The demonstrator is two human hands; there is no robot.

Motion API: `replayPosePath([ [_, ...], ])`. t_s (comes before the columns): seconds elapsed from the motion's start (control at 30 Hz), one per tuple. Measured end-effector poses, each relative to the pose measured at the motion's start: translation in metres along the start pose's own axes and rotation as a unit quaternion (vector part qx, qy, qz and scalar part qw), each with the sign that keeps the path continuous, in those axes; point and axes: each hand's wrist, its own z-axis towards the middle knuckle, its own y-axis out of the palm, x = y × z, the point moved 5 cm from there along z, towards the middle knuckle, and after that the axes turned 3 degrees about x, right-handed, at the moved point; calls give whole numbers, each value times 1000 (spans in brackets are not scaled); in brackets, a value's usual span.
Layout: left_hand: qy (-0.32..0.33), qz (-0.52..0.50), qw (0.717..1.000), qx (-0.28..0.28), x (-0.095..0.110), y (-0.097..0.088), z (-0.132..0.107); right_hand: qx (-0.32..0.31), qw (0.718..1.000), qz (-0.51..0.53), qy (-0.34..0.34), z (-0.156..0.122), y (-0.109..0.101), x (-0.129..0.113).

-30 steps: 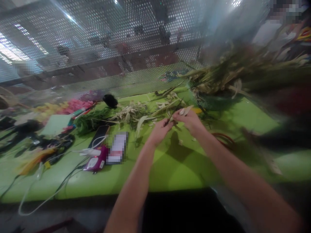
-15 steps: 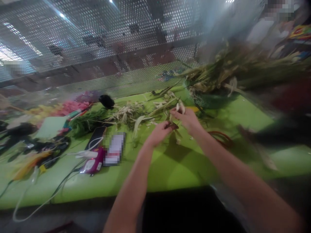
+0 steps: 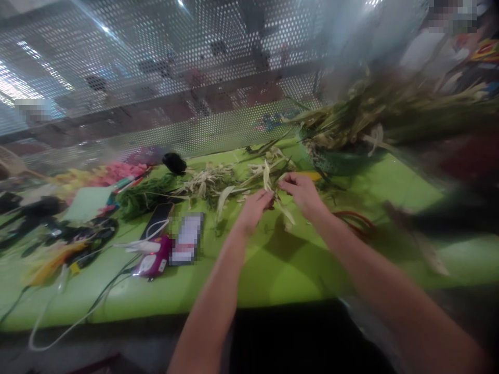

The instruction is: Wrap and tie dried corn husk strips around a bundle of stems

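Head view: dried leaf piece (image 3: 267,175), pale cream to yellow-green, slender, tapered, its surface blurred. Location: at the left hand's fingertips, above the green tabletop (image 3: 273,283), in front of a pile of dried leaves (image 3: 206,179). Orientation: long axis near upright, tip pointing up and away from the person. Second blade (image 3: 287,213), same pale tone, slanting down and to the right from below the fingers; whether the two are joined cannot be told. Hands, two, bare. Left hand (image 3: 254,210): thumb and fingers closed on the leaf piece, forearm reaching forward. Right hand (image 3: 303,191): just beside, fingers bent, fingertips drawn together; any hold cannot be told. Right forearm slants in from the lower right.
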Motion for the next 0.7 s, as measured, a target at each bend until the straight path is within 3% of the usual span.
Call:
replayPosePath([
  [0.07,6,5,1000,5,-1,-2,2,-1,1000,4,-3,-1,-1,-3],
  [0.2,20,-16,999,39,-7,-13,9,-66,997,-7,29,-4,4,-1],
  [0.37,40,-37,994,93,-7,-24,12,-122,985,-124,-3,-4,11,6],
  [0.7,3,-163,973,165,-2,-23,6,-82,993,-82,21,-2,6,9],
])
